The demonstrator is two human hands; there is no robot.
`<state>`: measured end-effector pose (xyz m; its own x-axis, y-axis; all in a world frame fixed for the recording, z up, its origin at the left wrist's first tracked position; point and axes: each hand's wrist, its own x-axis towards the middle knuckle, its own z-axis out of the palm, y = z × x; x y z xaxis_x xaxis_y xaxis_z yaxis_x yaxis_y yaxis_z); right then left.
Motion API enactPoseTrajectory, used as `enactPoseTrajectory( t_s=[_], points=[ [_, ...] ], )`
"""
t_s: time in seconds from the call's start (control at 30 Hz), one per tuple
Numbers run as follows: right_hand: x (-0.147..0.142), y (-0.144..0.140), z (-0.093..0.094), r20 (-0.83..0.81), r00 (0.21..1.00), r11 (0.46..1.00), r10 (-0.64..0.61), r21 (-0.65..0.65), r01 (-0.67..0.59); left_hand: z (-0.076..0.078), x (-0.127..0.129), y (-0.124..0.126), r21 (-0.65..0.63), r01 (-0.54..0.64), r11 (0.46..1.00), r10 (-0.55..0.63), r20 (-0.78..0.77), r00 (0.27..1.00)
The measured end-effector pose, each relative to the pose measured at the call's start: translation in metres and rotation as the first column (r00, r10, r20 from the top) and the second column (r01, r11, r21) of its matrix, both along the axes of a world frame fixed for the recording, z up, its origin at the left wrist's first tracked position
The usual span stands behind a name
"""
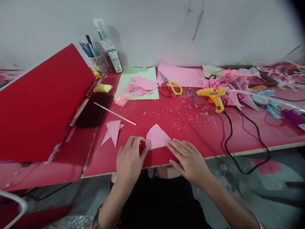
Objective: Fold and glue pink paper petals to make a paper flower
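Observation:
A pink paper piece, fan-shaped with its tip pointing away from me, lies on the red table near the front edge. My left hand pinches its left corner between thumb and bent fingers. On the right corner rest the stretched fingertips of my right hand, its thumb apart and below the paper. Left of my left hand lie pink paper triangles, overlapping. A thin wooden stick slants just beyond them.
Farther back are scissors, pink cutouts on a pale green sheet, and a yellow glue gun with a black cord looping over the front edge. Pink cones pile up at right. A phone and red board stand left.

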<state>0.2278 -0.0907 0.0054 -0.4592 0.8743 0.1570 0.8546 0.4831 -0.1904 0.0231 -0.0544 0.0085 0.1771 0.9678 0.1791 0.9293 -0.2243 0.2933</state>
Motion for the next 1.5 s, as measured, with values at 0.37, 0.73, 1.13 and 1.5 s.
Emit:
enactPoseTrajectory(
  t_s=[0.37,0.73,1.13,1.5],
  points=[
    [-0.002,0.001,0.002,-0.091,0.996,0.999,-0.025,-0.049,0.021,-0.005,0.023,-0.033,0.059,0.478,0.876,-0.464,-0.162,0.871],
    [-0.022,0.022,0.004,-0.212,0.957,0.98,-0.198,-0.069,0.188,-0.008,0.008,0.001,0.064,0.09,0.994,-0.097,0.11,0.989],
    [-0.029,0.031,0.008,-0.145,0.959,0.97,-0.243,-0.029,0.242,-0.005,0.014,0.004,0.031,0.072,0.997,-0.074,0.072,0.995],
    [-0.033,0.031,0.007,-0.084,0.962,0.966,-0.259,-0.02,0.258,-0.005,0.018,0.004,0.044,0.051,0.998,-0.052,0.005,0.999]
  ],
)
